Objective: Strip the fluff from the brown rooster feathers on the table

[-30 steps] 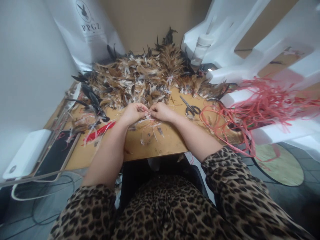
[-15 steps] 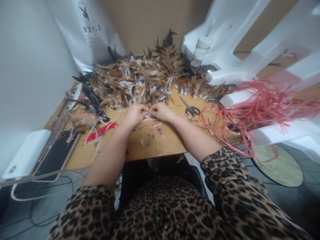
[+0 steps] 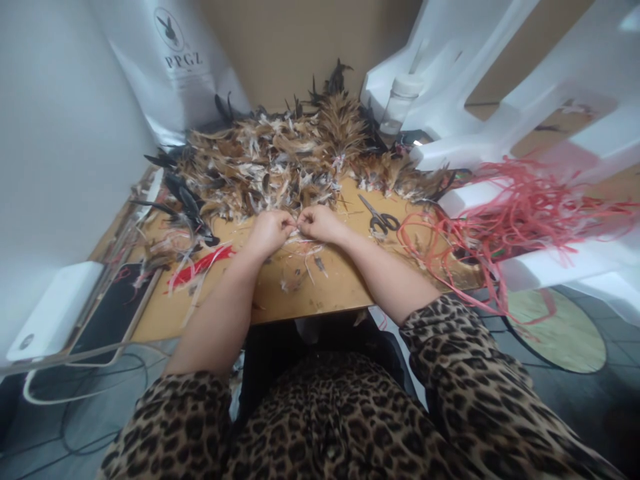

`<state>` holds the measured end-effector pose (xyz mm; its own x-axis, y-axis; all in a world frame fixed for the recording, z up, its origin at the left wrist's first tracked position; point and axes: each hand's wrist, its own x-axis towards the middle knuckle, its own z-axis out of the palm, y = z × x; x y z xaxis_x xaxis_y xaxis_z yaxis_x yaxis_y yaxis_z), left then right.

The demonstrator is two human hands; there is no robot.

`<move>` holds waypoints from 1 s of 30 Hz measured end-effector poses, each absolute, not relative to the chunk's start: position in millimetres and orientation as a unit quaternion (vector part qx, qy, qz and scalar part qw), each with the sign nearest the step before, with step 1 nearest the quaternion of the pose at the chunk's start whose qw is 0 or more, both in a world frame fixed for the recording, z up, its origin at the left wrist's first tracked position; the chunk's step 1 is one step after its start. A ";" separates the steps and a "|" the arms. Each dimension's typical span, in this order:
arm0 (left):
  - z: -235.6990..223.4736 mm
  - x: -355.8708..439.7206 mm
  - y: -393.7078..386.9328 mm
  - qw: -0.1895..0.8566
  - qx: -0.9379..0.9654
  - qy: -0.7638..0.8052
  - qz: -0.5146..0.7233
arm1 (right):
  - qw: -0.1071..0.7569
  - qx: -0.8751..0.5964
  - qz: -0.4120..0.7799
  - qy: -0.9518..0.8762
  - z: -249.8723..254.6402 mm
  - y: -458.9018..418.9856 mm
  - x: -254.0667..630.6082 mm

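Note:
My left hand (image 3: 274,230) and my right hand (image 3: 320,223) meet at the near edge of a large heap of brown and cream feathers (image 3: 280,153). Thumb and fingertips are pinched together on both, almost touching each other. Whatever lies between the fingertips is too small and too covered to name; pale feather bits show just below them. A pair of scissors (image 3: 381,217) with dark handles lies to the right of my right hand. Left of my left wrist is a bundle of red strips (image 3: 197,268).
Tangled pink-red ribbon strips (image 3: 530,213) spill over white foam pieces (image 3: 473,199) at the right. A clear jar (image 3: 400,103) with a white lid stands behind. On the left lie a white power bank-like box (image 3: 57,307) and a dark flat panel (image 3: 113,310). Feather scraps dot the yellow tabletop (image 3: 320,293).
Both hands stay pinched at the same spot, with at most a slight shift of the fingers. The heap, scissors and ribbon have not moved.

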<state>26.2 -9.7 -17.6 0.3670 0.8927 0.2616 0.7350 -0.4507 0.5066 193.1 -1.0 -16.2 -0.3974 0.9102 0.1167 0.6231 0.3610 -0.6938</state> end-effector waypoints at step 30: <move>-13.5 22.2 -11.2 0.140 0.824 0.494 0.240 | 0.239 -0.507 0.234 -0.795 -13.6 -5.8 197.7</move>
